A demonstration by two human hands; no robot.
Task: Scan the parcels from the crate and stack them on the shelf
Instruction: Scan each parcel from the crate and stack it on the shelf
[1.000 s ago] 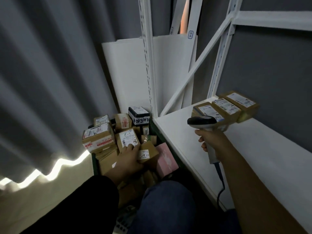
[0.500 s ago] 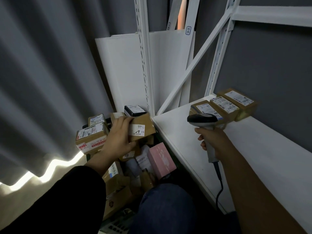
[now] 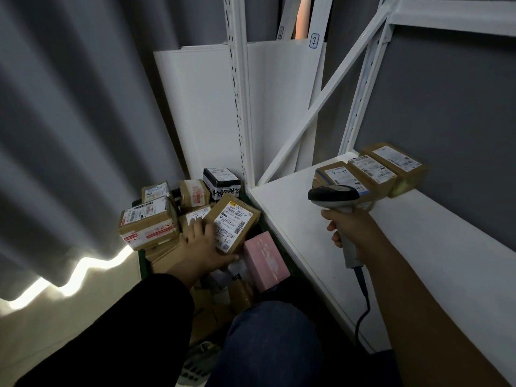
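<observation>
Left hand (image 3: pixel 202 247) grasps a brown parcel (image 3: pixel 233 226), label up, over the crate (image 3: pixel 142 261) at 7 o'clock; right hand (image 3: pixel 353 230) clenches the scanner (image 3: pixel 333 198) above the shelf (image 3: pixel 307 233). Risk: the tilted parcel slips from the one-handed hold, or the scan misses the angled label.

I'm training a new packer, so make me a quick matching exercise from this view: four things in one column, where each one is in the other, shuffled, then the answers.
Things:
1. barcode scanner
2. brown parcel with the big white label
3. pink box
4. row of three parcels

Places:
A. on the white shelf, by the wall
B. in the right hand
C. in the crate, beside the shelf edge
D. under the left hand, over the crate

Pairs: 1-B, 2-D, 3-C, 4-A
</observation>
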